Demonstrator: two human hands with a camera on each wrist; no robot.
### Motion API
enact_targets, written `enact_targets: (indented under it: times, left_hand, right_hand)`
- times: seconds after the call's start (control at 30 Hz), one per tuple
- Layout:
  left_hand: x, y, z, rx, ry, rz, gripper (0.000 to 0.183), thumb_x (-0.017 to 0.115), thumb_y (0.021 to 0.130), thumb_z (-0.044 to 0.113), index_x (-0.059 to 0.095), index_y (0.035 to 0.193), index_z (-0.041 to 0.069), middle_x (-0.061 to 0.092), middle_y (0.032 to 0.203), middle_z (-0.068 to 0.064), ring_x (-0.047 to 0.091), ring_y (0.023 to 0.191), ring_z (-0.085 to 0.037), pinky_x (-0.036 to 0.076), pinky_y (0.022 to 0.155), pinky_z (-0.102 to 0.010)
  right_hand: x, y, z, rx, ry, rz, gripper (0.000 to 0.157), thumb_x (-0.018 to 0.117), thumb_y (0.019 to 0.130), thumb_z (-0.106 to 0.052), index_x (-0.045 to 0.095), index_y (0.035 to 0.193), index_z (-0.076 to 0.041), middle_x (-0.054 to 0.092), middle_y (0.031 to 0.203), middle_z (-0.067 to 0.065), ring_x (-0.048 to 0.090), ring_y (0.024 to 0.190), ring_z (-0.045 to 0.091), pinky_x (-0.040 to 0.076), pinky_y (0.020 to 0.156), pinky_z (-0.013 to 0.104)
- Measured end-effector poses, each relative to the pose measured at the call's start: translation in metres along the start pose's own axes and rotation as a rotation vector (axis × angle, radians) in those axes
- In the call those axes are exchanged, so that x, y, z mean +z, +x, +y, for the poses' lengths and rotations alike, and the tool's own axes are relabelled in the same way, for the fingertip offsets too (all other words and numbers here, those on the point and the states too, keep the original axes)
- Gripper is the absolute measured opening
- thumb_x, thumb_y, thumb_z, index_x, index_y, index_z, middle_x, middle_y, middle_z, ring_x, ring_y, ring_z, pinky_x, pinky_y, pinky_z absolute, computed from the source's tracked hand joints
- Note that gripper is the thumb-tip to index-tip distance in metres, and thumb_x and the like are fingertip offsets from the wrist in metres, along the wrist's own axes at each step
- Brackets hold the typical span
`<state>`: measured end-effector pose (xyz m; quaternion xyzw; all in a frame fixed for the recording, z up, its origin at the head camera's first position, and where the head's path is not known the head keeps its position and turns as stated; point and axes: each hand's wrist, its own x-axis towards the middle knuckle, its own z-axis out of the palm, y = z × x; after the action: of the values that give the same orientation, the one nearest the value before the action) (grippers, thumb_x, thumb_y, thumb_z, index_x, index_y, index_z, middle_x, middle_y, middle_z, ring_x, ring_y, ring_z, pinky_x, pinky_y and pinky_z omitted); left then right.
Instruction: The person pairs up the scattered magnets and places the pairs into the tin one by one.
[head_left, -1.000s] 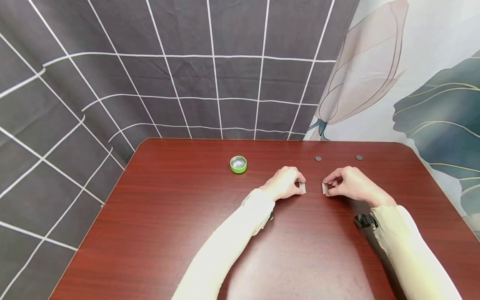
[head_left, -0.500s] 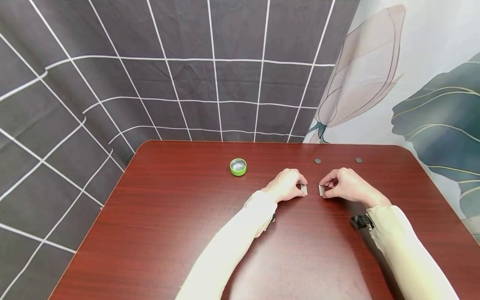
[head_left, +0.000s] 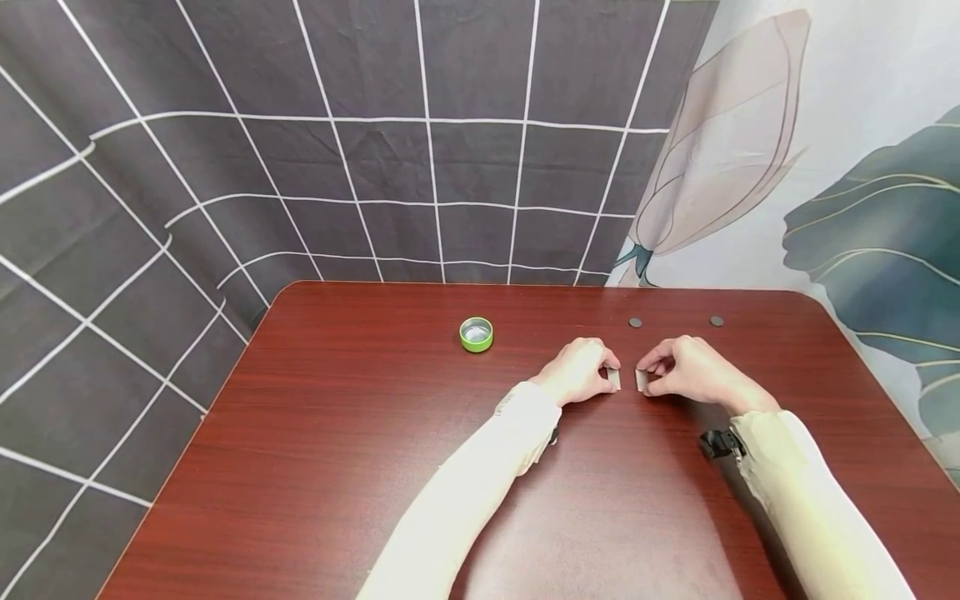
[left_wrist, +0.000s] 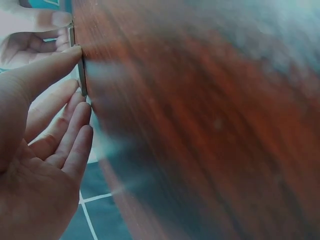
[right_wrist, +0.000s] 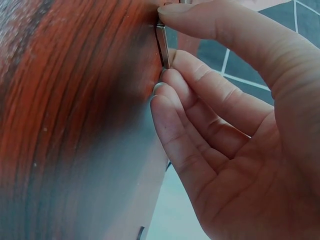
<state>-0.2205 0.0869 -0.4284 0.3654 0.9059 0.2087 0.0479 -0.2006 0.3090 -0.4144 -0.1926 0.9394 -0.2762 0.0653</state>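
In the head view, my left hand (head_left: 579, 372) pinches a small, thin, pale grey square plate (head_left: 613, 378) between thumb and fingers. Facing it, my right hand (head_left: 693, 372) pinches a similar plate (head_left: 641, 380). Both plates stand on edge at the tabletop, with a narrow gap between them. The left wrist view shows the left plate (left_wrist: 82, 75) as a slim bar seen edge-on. From the right wrist, the right plate (right_wrist: 164, 46) has a shiny metallic edge under the thumb. What the plates are made of is unclear.
A round green tin (head_left: 476, 335), its inside silvery, stands left of the hands on the reddish-brown table (head_left: 337, 400). Two small dark grey discs lie near the back edge, a left disc (head_left: 635, 322) and a right disc (head_left: 717, 321). A grey gridded curtain (head_left: 480, 158) hangs behind.
My left hand has moved right with its plate, and my right hand slightly left with the other. The gap between the plates has narrowed. The tin and discs have stayed put.
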Motion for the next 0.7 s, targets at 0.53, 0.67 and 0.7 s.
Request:
enact_targets:
  times: [0.53,0.67,0.7]
  left_hand:
    - [0.003,0.006,0.011,0.019,0.003,-0.006,0.029,0.083,0.086,0.023,0.079,0.114,0.016,0.07,0.103,0.005,0.06,0.095,-0.007,0.043,0.084,-0.012]
    - [0.003,0.007,0.012,0.011,-0.003,-0.004,0.029,0.083,0.086,0.023,0.079,0.114,0.016,0.07,0.103,0.006,0.06,0.095,-0.006,0.042,0.084,-0.012]
    - [0.003,0.007,0.012,0.006,-0.004,-0.003,0.029,0.083,0.086,0.023,0.079,0.114,0.016,0.07,0.103,0.006,0.06,0.095,-0.006,0.042,0.084,-0.012]
  right_hand:
    - [0.0,-0.001,0.001,0.0,0.008,0.003,0.025,0.09,0.071,-0.011,0.08,0.094,-0.007,0.069,0.081,-0.005,0.061,0.074,0.014,0.05,0.065,0.025]
    - [0.0,0.0,0.001,0.0,0.005,0.002,0.025,0.089,0.071,-0.011,0.08,0.094,-0.008,0.069,0.081,-0.005,0.061,0.074,0.014,0.05,0.065,0.026]
    - [0.0,0.0,0.001,0.0,0.005,0.001,0.025,0.089,0.071,-0.011,0.08,0.094,-0.008,0.069,0.081,-0.005,0.061,0.074,0.014,0.05,0.065,0.026]
